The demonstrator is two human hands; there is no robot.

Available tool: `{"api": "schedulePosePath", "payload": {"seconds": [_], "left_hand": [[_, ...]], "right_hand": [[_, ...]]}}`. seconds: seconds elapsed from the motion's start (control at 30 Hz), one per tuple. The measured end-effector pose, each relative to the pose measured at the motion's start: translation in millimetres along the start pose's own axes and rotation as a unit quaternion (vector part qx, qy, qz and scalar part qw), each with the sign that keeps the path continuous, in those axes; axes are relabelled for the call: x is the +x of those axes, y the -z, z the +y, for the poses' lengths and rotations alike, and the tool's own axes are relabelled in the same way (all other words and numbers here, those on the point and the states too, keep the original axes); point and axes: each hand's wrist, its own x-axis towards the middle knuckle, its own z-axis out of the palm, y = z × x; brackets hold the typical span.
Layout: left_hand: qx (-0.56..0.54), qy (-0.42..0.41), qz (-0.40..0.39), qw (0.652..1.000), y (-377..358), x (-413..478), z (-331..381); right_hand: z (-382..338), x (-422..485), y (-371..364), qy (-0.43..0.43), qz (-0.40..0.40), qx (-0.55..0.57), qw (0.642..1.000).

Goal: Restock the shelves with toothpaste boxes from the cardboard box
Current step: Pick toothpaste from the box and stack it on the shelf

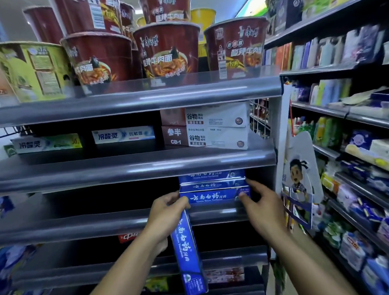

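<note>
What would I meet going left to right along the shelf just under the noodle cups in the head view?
Green-and-white toothpaste box → blue-and-white toothpaste box → stack of two brown-and-white boxes.

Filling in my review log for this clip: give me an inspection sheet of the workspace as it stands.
Surface: grey shelf, third tier down.
Job's things: stack of three blue toothpaste boxes at the shelf's right end; spare blue box hanging down in front; cardboard box not in view.
Clutter: nothing seen.
Grippers: left hand grips the spare blue box's top end; right hand pinches the right end of the stack's lowest box.
Cables: nothing seen.
Surroundings: noodle cups on the top tier, white toothpaste boxes beneath, packed side shelves at right.
</note>
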Motion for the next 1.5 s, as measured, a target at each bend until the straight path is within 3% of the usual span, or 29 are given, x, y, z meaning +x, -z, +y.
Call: {"api": "schedulePosePath", "payload": {"seconds": [0.17, 0.33, 0.53, 0.67, 0.8, 0.93, 1.03, 1.23, 1.37, 1.5], "left_hand": [[-0.044, 0.001, 0.029, 0.999, -0.2, 3.0, 1.1], [-0.154, -0.027, 0.147, 0.977, 10.0, 2.9, -2.3], [-0.333, 0.015, 0.198, 0.922, -0.3, 0.1, 2.2], [-0.391, 0.013, 0.165, 0.905, -16.1, -1.1, 4.1], [-0.276, -0.087, 0.154, 0.945, -15.8, -2.9, -4.1], [-0.099, -0.176, 0.148, 0.968, -4.3, 5.9, -6.0], [-0.023, -0.172, 0.124, 0.977, -1.0, 16.0, -3.5], [0.103, -0.150, 0.138, 0.974, 0.2, 36.5, 2.6], [0.127, -0.153, 0.118, 0.973, 6.4, 40.5, 3.8], [0.159, -0.129, 0.037, 0.978, 13.9, 45.6, 8.7]], "right_hand": [[-5.6, -8.7, 6.4, 0.017, -0.007, 0.006, 1.000], [-6.6, -57.2, 17.3, 0.054, 0.036, 0.083, 0.994], [-11.5, -99.3, 12.4, -0.063, -0.159, 0.225, 0.959], [-22.0, -91.0, 9.6, -0.058, -0.079, 0.262, 0.960], [-29.0, -66.7, 16.5, -0.027, 0.011, 0.287, 0.957], [-32.7, -39.4, 16.9, 0.013, 0.039, 0.267, 0.963], [-31.5, -22.7, 11.4, 0.028, 0.050, 0.224, 0.973], [-22.4, -3.6, -2.1, 0.035, 0.070, 0.019, 0.997], [-25.3, 1.4, -0.8, 0.031, 0.038, 0.017, 0.999], [-31.4, 11.5, 6.6, 0.025, -0.006, 0.047, 0.999]]}}
